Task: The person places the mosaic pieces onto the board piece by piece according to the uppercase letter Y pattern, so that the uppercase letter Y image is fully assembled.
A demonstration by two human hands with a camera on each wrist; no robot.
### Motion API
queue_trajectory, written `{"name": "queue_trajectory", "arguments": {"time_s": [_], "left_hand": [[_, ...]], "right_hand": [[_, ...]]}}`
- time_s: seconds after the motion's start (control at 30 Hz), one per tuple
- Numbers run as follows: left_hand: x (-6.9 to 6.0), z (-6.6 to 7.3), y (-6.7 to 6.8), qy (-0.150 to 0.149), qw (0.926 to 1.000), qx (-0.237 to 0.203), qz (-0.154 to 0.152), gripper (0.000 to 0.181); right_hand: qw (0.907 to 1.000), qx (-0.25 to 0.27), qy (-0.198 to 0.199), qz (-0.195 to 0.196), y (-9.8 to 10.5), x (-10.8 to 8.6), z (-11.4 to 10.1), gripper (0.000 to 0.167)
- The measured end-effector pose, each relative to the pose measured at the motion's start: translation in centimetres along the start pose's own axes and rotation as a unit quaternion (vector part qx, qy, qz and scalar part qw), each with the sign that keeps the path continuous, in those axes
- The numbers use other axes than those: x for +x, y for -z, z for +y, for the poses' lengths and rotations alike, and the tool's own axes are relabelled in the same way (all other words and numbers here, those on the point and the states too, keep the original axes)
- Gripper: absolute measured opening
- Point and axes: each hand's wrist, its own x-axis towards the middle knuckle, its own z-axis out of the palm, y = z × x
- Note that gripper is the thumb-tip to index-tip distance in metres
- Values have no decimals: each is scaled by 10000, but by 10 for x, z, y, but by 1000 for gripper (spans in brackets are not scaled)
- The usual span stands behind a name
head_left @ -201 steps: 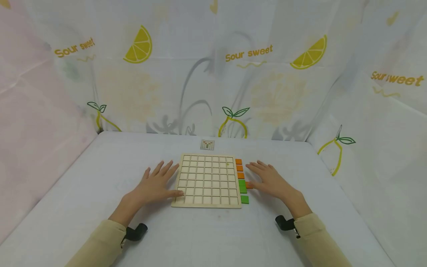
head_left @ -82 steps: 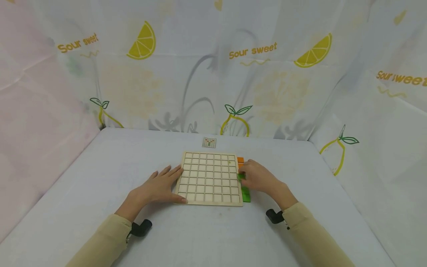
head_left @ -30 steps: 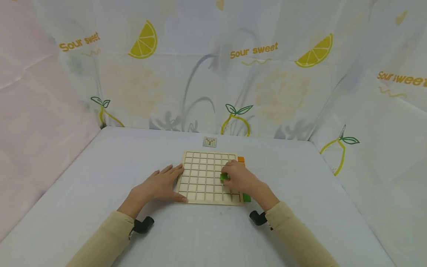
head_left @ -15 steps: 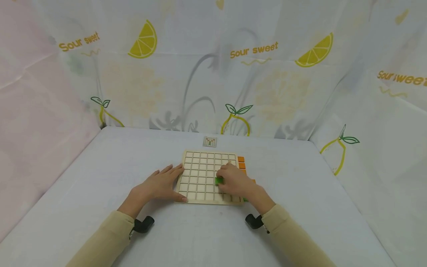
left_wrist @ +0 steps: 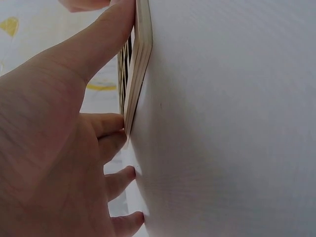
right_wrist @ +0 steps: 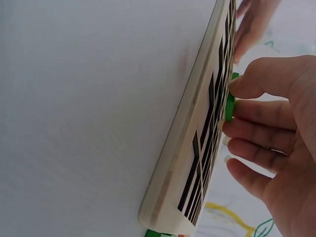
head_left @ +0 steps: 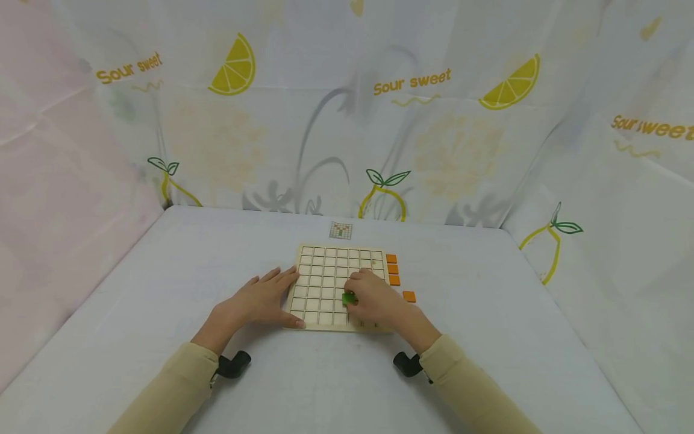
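Note:
A wooden grid board [head_left: 320, 328] of square cells lies on the table. My left hand [head_left: 255, 304] rests at its left side, fingers spread; in the left wrist view the thumb lies on the board [left_wrist: 138, 74] and two fingertips touch its edge. Over the lower middle of the grid, my right hand [head_left: 374, 298] pinches a green square tile [head_left: 348, 299] between thumb and fingers. The right wrist view shows that green tile [right_wrist: 230, 103] close against the grid's face; whether it sits in a cell I cannot tell.
Several orange tiles [head_left: 393, 269] lie along the board's right side, one of them [head_left: 409, 296] farther out. A small card [head_left: 340, 230] with a coloured grid pattern lies behind the board. Another green tile [right_wrist: 158, 233] shows below the board's corner in the right wrist view.
My right hand went from beside the board to the tiles at its right, took a green tile, and carried it left over the grid. The left hand stays at the left edge.

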Motion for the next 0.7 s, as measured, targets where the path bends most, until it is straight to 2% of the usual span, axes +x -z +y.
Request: {"name": "queue_trajectory", "arguments": {"time_s": [0.27, 0.7], "left_hand": [[1, -2, -2, 71, 10000, -21, -20, 119], [2, -5, -3, 64, 10000, 20, 5, 118]], "right_hand": [[10000, -6, -30, -46, -1, -1, -7, 11], [9989, -454, 86, 117, -3, 2, -14, 15]]}}
